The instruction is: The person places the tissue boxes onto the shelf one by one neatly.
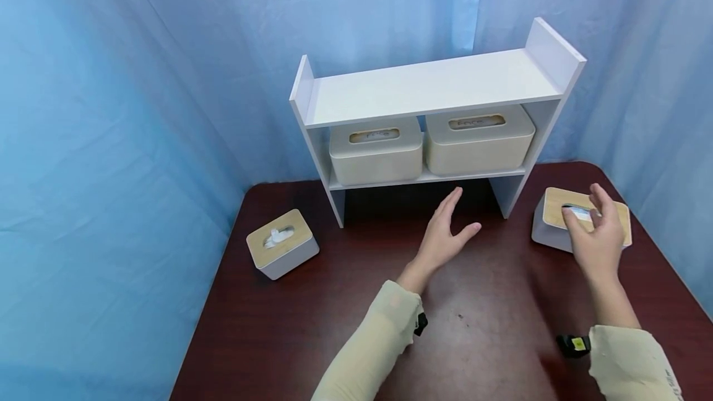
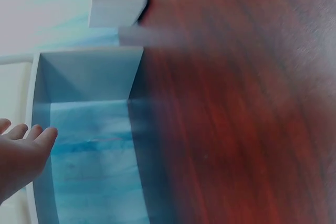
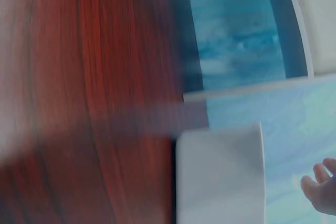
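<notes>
My left hand point(image 1: 440, 237) is held in front of the white shelf point(image 1: 434, 85), thumb spread from straight fingers, with nothing in it. In the left wrist view that hand point(image 2: 23, 156) shows at the left edge. My right hand point(image 1: 598, 246) is raised by the right tissue box point(image 1: 551, 237), which has a wood-look lid and partly hides behind the hand. Its fingers are loosely bent, thumb apart, and hold nothing. The right wrist view shows the hand point(image 3: 321, 187) apart from the box's grey side point(image 3: 220, 177).
Two larger cream tissue boxes, a left one point(image 1: 375, 163) and a right one point(image 1: 481, 150), sit side by side on the lower shelf board. Another wood-lidded tissue box point(image 1: 286, 258) stands on the left of the dark red-brown table point(image 1: 278, 339). Blue curtains point(image 1: 111, 141) hang behind.
</notes>
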`<state>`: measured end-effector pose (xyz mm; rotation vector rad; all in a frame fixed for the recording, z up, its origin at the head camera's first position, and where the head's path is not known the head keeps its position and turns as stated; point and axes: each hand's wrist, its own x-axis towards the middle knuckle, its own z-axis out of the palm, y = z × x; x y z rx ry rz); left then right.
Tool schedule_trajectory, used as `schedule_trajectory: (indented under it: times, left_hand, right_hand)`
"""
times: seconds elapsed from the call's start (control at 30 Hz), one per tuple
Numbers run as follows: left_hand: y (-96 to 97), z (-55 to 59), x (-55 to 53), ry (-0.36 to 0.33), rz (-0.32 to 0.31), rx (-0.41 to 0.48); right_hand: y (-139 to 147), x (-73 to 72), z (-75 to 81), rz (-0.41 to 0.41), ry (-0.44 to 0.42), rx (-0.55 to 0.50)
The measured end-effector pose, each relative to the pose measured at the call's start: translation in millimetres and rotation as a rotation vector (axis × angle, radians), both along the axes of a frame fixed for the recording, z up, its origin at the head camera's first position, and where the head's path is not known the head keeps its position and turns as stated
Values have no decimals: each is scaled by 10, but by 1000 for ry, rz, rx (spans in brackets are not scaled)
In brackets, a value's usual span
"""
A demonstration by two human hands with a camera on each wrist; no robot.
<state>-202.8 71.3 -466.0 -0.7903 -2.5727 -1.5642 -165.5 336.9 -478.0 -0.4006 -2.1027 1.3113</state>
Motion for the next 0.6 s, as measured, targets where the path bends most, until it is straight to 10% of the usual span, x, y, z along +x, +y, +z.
schedule_trajectory:
  times: [0.27,0.6]
  left_hand:
    - [105,-129,82,-18,-37,-45]
    - [139,-179,122,-57,-46,-62]
  right_hand:
    - [487,132,-112,-35,-249,28]
    - [996,118,-497,245,-305,26]
